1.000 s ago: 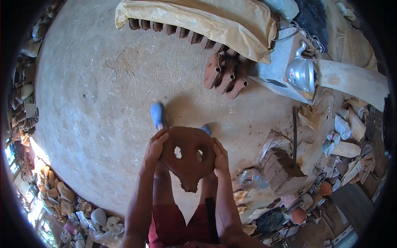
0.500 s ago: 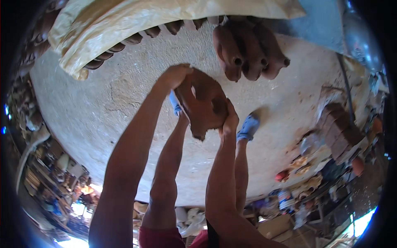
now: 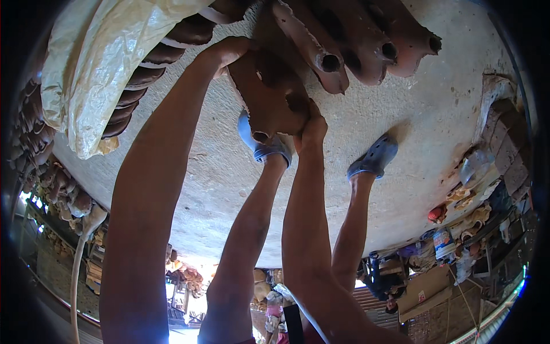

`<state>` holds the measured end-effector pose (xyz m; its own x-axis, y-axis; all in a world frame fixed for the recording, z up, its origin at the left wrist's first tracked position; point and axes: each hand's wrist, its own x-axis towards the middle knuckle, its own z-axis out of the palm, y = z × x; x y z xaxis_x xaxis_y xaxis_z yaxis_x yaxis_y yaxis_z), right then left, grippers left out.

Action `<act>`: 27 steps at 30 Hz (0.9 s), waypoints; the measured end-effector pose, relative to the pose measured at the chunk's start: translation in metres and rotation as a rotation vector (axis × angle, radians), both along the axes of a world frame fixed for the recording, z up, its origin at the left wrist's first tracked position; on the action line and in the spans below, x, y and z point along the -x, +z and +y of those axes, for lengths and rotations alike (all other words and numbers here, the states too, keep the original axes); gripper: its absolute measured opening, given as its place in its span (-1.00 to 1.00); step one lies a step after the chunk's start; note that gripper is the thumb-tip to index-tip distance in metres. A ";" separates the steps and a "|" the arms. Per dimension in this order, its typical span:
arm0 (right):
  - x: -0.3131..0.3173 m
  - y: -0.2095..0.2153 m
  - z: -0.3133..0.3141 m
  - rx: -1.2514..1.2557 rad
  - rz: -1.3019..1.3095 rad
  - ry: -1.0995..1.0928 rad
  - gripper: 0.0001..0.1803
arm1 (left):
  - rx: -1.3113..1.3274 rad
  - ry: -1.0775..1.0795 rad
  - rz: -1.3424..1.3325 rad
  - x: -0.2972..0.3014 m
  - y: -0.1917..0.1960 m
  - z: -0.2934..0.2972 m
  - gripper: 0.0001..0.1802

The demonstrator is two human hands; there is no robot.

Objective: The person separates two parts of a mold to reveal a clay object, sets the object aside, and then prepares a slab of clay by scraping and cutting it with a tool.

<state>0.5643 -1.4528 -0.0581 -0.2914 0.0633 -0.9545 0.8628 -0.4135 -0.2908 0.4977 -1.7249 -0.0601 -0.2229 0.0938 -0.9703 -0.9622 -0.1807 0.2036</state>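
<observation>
Both hands carry a brown clay piece point(image 3: 275, 109), a hollow, long form with rounded openings on its upper face and a small round spout at its near end. My left hand point(image 3: 229, 53) wraps round its far left corner. My right hand point(image 3: 312, 127) grips its near right edge. Just beyond and to the right, a row of similar clay pieces point(image 3: 366, 63) lies side by side, their spouts pointing toward me. The held piece is beside the leftmost of these; whether it rests on the floor I cannot tell.
Off-white sheeting point(image 3: 97, 74) covers part of a row of dark clay pieces point(image 3: 123, 106) at the left. My feet in blue clogs point(image 3: 375, 157) stand on the concrete floor point(image 3: 223, 212). A person point(image 3: 381, 284) is in the background, near a cardboard sheet point(image 3: 424, 295) and assorted clutter.
My hands have brought the clay piece forward to the left end of the row of similar pieces. The view has shifted closer to that row, and my feet have stepped nearer.
</observation>
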 end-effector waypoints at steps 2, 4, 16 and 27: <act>0.000 -0.001 0.000 0.020 0.006 -0.005 -0.51 | 0.006 -0.004 0.011 0.003 -0.005 -0.002 -0.60; 0.002 -0.001 0.000 0.020 0.006 -0.003 -0.52 | 0.009 -0.004 0.023 0.007 -0.004 0.001 -0.56; 0.011 0.000 0.030 0.028 -0.026 0.187 -0.31 | 0.119 0.315 0.085 -0.019 0.010 0.016 -0.34; 0.010 -0.010 0.023 0.154 0.103 0.192 -0.43 | -0.043 0.910 0.278 -0.046 -0.007 0.047 -0.51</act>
<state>0.5544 -1.4303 -0.0678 -0.3798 -0.1457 -0.9135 0.8989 -0.2914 -0.3272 0.5436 -1.6782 -0.0666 -0.4505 -0.1955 -0.8711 -0.3670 -0.8489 0.3803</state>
